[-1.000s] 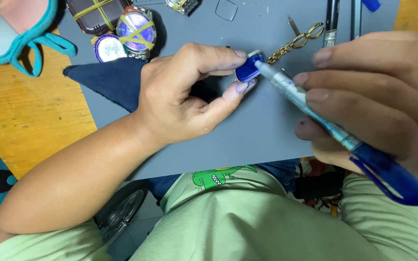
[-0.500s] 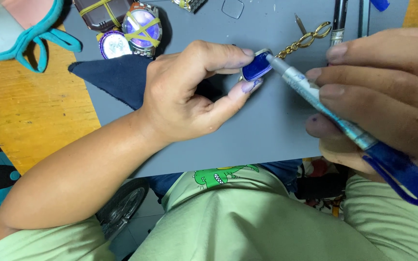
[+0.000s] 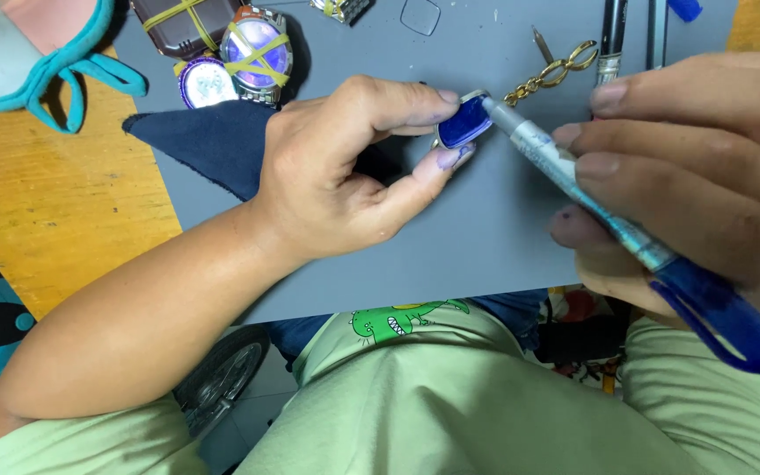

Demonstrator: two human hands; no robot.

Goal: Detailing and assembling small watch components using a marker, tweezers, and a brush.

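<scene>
— Head view: what do I have in hand?

— My left hand [image 3: 332, 180] pinches one small blue watch face [image 3: 464, 126] between thumb and forefinger, just above the grey mat [image 3: 485, 237] on the worktop. My right hand [image 3: 705, 176] has its grip closed around one blue-capped marker [image 3: 573, 176], whose tip touches the watch face.

— And around them?

— I count three banded watches [image 3: 257, 48] at the top, one dark cloth [image 3: 213, 141], one gold chain [image 3: 551, 75], and one teal-rimmed object [image 3: 46, 62].
</scene>
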